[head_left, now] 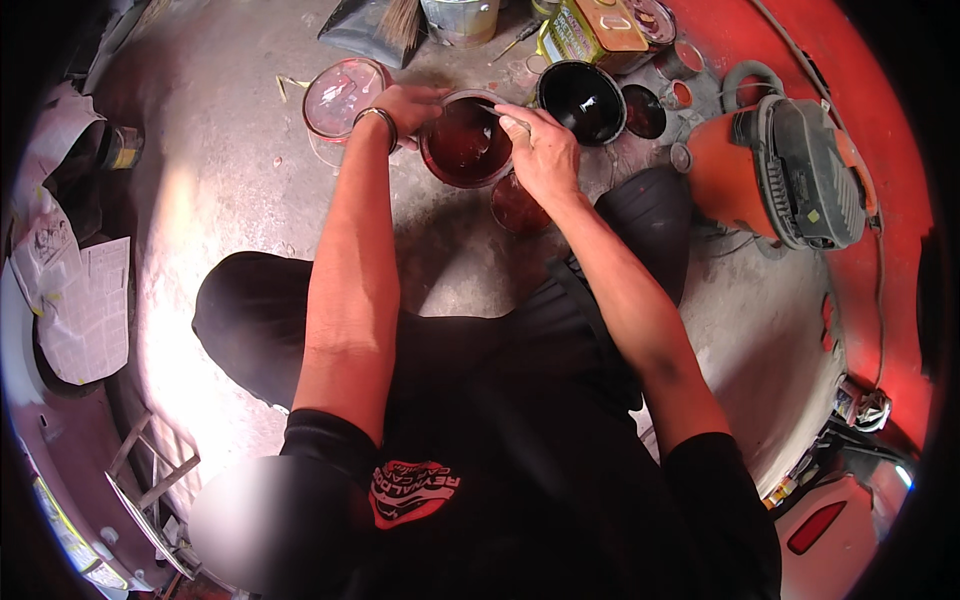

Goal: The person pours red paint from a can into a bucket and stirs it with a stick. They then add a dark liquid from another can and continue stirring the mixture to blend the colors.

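Note:
A round can of dark red paint (462, 150) stands on the floor in front of me. My left hand (408, 108), with a dark band at its wrist, grips the can's left rim, fingers at the far side and thumb nearer. Over the right rim, my right hand (545, 155) is closed around a thin greyish stick (512, 117); its far end reaches toward the can's opening, and I cannot make out its full length. A dark red lid (519, 205) lies partly under my right hand. To the left sits a pinkish-topped can (345, 97).
A black-filled can (582, 103) and a dark round lid (645, 111) are at the right. Beyond them stands a yellow rectangular tin (590, 35). An orange-and-black machine (775, 170) sits beside a red panel. A bucket (460, 20) and dustpan (365, 30) are at the back.

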{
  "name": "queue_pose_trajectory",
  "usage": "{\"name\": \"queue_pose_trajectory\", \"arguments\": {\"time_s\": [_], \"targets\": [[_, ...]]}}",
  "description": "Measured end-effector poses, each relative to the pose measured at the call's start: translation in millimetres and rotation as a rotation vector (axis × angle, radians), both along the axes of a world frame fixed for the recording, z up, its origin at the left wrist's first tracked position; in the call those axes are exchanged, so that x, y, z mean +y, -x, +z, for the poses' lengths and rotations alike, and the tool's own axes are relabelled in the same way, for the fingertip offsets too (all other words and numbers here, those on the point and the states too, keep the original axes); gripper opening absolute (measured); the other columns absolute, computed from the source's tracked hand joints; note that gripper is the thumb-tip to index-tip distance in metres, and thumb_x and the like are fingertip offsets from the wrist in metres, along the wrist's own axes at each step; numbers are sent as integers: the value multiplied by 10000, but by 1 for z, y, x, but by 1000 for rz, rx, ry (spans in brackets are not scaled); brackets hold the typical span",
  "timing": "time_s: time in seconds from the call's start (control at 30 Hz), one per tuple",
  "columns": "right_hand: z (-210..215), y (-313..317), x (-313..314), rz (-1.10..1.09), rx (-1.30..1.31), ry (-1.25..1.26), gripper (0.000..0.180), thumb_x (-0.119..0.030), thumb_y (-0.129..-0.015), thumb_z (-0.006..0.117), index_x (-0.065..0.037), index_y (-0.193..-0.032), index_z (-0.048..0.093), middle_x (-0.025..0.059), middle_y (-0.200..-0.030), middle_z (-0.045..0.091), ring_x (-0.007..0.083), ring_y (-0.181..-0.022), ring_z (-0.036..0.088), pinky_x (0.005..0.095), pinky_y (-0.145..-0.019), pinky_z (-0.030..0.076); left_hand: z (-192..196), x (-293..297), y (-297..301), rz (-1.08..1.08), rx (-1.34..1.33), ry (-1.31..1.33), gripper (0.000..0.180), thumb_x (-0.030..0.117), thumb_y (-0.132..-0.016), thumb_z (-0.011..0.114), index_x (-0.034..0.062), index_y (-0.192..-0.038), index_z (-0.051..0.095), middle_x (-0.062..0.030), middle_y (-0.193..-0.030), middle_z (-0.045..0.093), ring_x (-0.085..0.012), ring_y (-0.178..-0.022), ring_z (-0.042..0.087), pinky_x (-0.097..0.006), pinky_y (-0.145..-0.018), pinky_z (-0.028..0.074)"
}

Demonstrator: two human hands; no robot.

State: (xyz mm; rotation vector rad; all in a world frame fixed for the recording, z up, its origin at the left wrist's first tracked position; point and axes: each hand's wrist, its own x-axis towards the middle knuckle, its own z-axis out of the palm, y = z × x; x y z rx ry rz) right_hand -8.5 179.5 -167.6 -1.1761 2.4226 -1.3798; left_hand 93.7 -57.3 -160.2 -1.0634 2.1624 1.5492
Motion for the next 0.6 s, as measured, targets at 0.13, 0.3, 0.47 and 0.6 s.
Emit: {"name": "queue_pose_trajectory", "arguments": {"time_s": [0.13,0.3,0.47,0.6], "targets": [[-14,-13,-9,-188,-193,-12,208,-224,-981,711,-165,-1161,797,145,-1050,772,343,-975,738,433,-869,565,-10,-4,-2,25,20,-42,509,190,-963,698,272,-1464,657,-62,-1263,741,-215,-1042,735,-400,-730,674],[-20,-19,-10,283,-82,53,192,-169,-977,675,-190,-1123,798,115,-1054,764,340,-959,738,439,-861,578,-24,-16,-8,41,38,-90,494,178,-968,703,263,-1454,668,-62,-1253,742,-218,-1048,736,-422,-768,668],[9,14,17,709,397,-359,308,-67,-891,660,-228,-1108,807,48,-1063,753,300,-965,730,446,-894,556,-16,-7,-6,51,39,-61,489,178,-983,711,232,-1467,659,-21,-1183,754,-165,-996,728,-407,-790,658],[23,43,9,696,466,-307,343,-46,-883,652,-229,-1134,796,15,-1070,740,221,-941,708,387,-881,493,-14,-4,-1,13,78,14,483,169,-983,704,261,-1456,669,-23,-1171,753,-166,-1005,725,-408,-770,668]]}}
